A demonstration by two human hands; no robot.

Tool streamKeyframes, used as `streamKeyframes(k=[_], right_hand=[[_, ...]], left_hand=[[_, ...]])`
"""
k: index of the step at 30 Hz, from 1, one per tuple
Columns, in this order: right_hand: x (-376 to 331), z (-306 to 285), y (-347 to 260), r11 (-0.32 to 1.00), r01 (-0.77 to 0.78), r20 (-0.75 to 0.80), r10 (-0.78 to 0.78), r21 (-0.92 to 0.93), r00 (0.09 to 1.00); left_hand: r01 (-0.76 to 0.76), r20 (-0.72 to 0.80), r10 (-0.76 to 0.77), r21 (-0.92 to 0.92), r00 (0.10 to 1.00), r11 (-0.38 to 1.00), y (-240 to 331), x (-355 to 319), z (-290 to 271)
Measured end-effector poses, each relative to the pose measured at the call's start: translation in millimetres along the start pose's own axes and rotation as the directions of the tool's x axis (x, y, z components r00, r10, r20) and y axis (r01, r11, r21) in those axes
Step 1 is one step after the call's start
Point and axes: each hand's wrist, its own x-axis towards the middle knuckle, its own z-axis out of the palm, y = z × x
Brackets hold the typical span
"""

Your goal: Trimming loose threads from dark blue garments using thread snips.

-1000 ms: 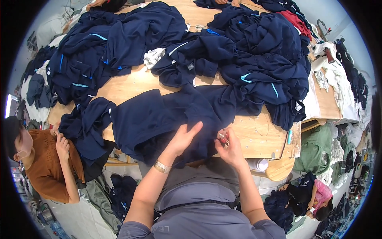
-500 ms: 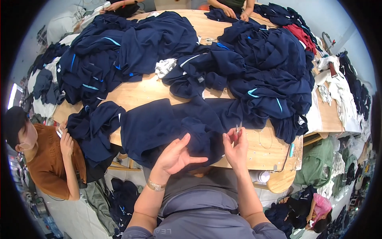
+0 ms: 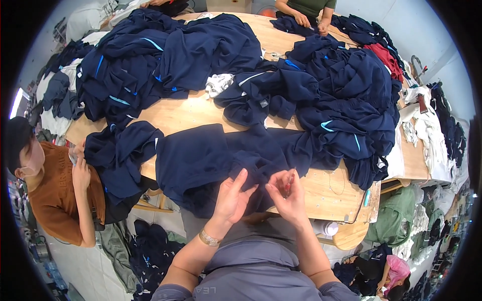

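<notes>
A navy garment [image 3: 193,155] lies spread along the near edge of the table. Over its lower part my left hand [image 3: 232,198] is open, thumb raised and fingers stretched towards the right, with nothing visible in it. Close by on the right, my right hand [image 3: 288,200] is closed around small thread snips [image 3: 288,182] with red on the handle. Their tip points away from me, and my fingers hide most of them. A small gap separates the two hands.
Large heaps of navy garments [image 3: 211,47] [image 3: 346,83] cover the far left and right of the wooden table [image 3: 188,118]. A person in brown [image 3: 65,185] works at the left; another person's hands [image 3: 304,20] are at the far side. A white-lidded container [image 3: 330,229] stands below the near edge.
My left hand has moved right and my right hand left and slightly nearer, so they are closer together. The snips stay in my right hand. The whole view has shifted a little.
</notes>
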Motion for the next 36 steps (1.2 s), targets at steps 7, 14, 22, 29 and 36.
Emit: streamKeyframes(k=[7, 14, 22, 29, 36], right_hand=[[-16, -14, 9, 0.929, -0.176, -0.013, 0.181, -0.325, 0.983], [-10, -6, 5, 0.829, -0.091, 0.056, 0.146, -0.551, 0.988], [-1, -4, 3, 0.783, 0.029, 0.119, 0.058, -0.622, 0.991], [2, -6, 9, 0.782, 0.029, 0.111, 0.052, -0.623, 0.992], [7, -17, 26, 0.963, -0.265, -0.206, 0.267, 0.038, 0.941]], left_hand=[[-0.128, 0.032, 0.127, 0.067, 0.991, 0.989, -2, 0, 1], [-0.100, -0.006, 0.101, 0.048, 0.995, 0.994, -2, -2, -3], [-0.086, -0.001, 0.086, 0.050, 0.996, 0.995, -3, -2, -5], [-0.036, 0.017, 0.035, 0.064, 0.999, 0.997, 2, -2, -3], [0.090, 0.046, -0.088, -0.027, 0.995, 0.996, 23, 2, -14]])
